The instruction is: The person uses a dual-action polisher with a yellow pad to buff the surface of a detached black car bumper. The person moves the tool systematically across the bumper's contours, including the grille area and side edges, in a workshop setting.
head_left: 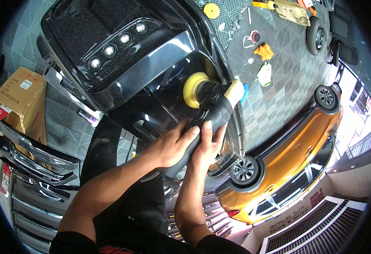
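Both hands wrapped tight round the black polisher: left hand closed on the handle from the left, right hand closed on it just beside, thumb up along the body. Yellow foam pad at the far end, pressed flat-ish against the glossy black bumper panel.

Risky bits, as a guess: pad sits close to the panel's right edge, so drifting right could catch that lip and kick the machine, or burn the paint on the sharp crease. Tilting onto the pad rim, same deal. Row of round lamps further left and far, well apart from the pad for now.

Room to move: plenty of open gloss toward the near left. Floor to the right cluttered with cloths and a spare yellow pad. Cardboard box and chrome grille crowding the left side; orange car at near right.
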A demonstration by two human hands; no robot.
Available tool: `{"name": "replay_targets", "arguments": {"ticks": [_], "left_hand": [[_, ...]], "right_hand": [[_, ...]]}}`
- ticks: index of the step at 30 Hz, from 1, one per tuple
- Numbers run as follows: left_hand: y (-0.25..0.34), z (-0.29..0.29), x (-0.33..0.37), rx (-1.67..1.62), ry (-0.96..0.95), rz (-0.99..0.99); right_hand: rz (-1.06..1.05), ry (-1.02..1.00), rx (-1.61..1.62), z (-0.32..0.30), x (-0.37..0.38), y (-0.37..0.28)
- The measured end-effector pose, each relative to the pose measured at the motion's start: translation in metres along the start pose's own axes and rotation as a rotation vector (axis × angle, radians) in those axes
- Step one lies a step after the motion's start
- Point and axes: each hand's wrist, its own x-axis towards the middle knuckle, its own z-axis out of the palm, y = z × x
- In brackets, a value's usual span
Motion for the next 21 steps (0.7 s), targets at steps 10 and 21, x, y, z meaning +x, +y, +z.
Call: {"name": "replay_targets", "arguments": {"ticks": [10,21], "left_hand": [[-0.008,0.017,0.008,-0.072,-0.033,-0.018],[0.010,-0.007,0.000,-0.082,0.055,0.073]], "right_hand": [[0.011,0.056,-0.021,-0.013,0.000,-0.002],[0.018,-0.065,0.017,0.012,0.004,-0.007]]}}
